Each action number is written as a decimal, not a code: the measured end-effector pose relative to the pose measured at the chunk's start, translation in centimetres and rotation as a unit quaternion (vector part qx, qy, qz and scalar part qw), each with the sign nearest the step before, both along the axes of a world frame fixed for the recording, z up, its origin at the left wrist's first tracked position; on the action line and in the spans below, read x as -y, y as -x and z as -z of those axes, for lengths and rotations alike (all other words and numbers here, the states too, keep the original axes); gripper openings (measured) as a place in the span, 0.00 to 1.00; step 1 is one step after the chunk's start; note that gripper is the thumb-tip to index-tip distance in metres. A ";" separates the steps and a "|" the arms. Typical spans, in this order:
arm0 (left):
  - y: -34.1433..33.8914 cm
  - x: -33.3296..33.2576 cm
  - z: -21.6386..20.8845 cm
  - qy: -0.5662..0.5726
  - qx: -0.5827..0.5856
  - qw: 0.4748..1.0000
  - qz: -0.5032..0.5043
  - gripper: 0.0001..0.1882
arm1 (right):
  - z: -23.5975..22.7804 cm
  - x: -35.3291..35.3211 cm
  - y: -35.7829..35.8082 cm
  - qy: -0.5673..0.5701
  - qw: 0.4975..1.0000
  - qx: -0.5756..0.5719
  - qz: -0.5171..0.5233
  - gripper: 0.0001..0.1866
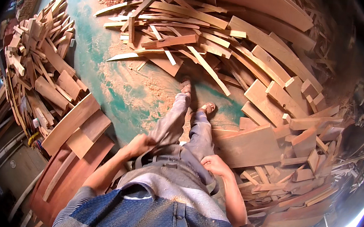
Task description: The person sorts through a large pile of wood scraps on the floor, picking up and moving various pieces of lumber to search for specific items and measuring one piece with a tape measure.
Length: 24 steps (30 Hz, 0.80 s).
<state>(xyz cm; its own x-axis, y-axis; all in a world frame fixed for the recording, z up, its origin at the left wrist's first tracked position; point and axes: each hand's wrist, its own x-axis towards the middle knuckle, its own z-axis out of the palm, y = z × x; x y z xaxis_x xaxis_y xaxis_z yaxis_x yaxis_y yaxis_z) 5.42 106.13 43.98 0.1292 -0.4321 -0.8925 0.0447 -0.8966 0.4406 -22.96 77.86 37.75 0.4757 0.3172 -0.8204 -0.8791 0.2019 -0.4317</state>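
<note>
My left hand [141, 144] is closed at the left side of my dusty grey trousers [201, 138], its fingers curled against the cloth by the hip. Level with the other hip, my right hand [215, 165] is also closed on the trousers, with bent fingers pressed to the fabric. No tool or piece of wood shows in either hand. A striped blue and grey shirt [146, 210] covers the lower part of the view. Both feet, in brown sandals [209, 108], stand on the dusty green floor [124, 123].
Loose boards and offcuts [189, 40] lie heaped ahead and along the right. Another pile of short wood pieces [43, 52] rises at the left. Nearer, flat planks [73, 123] rest over a curved reddish board [84, 170]. Sawdust [143, 81] covers part of the floor.
</note>
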 end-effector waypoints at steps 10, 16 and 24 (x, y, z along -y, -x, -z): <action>-6.4 -0.2 25.3 0.007 -0.046 0.935 -0.353 0.08 | 26.0 8.9 -12.6 0.617 0.746 0.243 -0.061 0.27; -12.6 -2.6 53.5 0.003 0.037 0.835 -0.549 0.22 | 41.3 12.2 -14.5 0.628 0.723 0.248 -0.149 0.36; -15.2 0.8 67.4 -0.052 -0.078 0.684 -0.723 0.24 | 33.8 20.2 -20.4 0.620 0.691 0.369 -0.052 0.27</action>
